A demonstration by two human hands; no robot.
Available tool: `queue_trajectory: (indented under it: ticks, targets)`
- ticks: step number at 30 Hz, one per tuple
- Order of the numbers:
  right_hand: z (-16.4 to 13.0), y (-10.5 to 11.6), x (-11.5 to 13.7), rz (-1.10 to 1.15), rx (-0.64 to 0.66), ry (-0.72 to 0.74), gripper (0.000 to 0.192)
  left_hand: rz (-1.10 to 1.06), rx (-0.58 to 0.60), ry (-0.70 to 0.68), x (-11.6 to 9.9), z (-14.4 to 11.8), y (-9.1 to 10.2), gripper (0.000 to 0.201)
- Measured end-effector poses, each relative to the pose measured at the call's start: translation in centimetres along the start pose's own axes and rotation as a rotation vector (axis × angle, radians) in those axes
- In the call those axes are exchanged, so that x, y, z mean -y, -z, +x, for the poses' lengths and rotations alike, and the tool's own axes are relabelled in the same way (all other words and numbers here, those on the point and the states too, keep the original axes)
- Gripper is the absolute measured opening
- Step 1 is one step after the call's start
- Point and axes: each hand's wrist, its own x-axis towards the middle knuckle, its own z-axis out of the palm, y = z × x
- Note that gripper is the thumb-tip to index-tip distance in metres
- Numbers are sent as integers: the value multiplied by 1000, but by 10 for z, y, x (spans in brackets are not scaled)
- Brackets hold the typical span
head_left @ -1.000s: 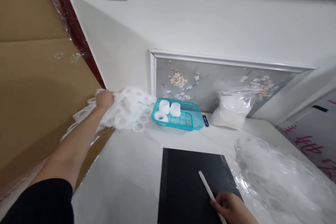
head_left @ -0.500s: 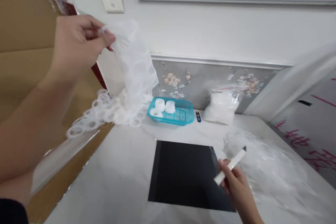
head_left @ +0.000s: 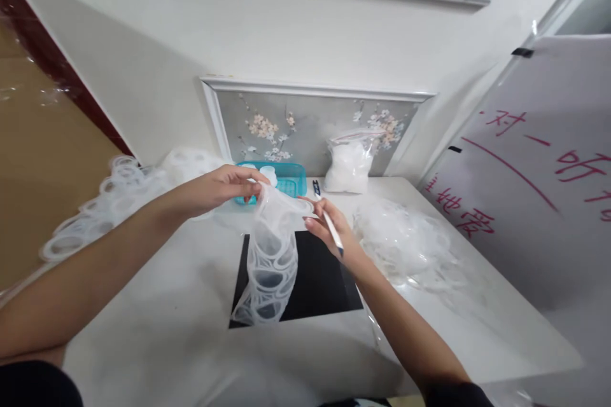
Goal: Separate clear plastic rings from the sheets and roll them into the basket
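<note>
My left hand (head_left: 222, 191) pinches the top corner of a translucent white plastic sheet of joined rings (head_left: 273, 261), which hangs down over the black mat (head_left: 319, 280). My right hand (head_left: 337, 229) is closed around a slim white pen-like tool (head_left: 333, 229) with a dark end. The fingertips of that same hand are at the sheet's upper right edge, seeming to touch it. Behind my hands, a blue plastic basket (head_left: 298, 172) holds small white round pieces (head_left: 268, 174), partly covered by my left hand.
More translucent ring sheets (head_left: 114, 197) are heaped at the left. A clear bundle of plastic (head_left: 405, 235) lies on the right of the white table (head_left: 157, 305). A zip bag with white contents (head_left: 350, 165) stands by the wall beside small dark blue snips (head_left: 316, 187). A written whiteboard (head_left: 534, 159) leans right.
My left hand has brought the ring sheet down from the raised left side to above the mat. My right hand, still holding the white tool, has come up to the sheet. The view has turned right.
</note>
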Motion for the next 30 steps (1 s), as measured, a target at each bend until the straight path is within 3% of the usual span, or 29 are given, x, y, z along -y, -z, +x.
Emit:
queue_trajectory:
  ticks: [4, 7, 11, 17, 21, 23, 27, 30]
  targets:
    - [13, -11, -8, 138, 220, -13, 47, 20, 48, -12, -12, -2, -5, 28]
    - [15, -14, -6, 180, 251, -35, 48, 7, 4, -4, -15, -5, -3, 29]
    - [14, -11, 0, 162, 83, -3, 47, -48, -133, -62, -12, -6, -2, 29]
    - [10, 16, 12, 48, -339, 173, 41, -108, -357, -150, -16, -17, 3, 24]
    - [25, 38, 29, -111, -448, 355, 37, -129, -493, -133, -16, -14, 14, 24]
    - [39, 45, 41, -236, -493, 478, 37, -117, -565, -204, -17, -7, 20, 22]
    - [52, 51, 63, -445, -638, 735, 34, 11, -731, -418, -21, -4, 23, 18]
    - [24, 54, 56, -624, -708, 802, 35, 262, -820, -478, -16, -28, 9, 12]
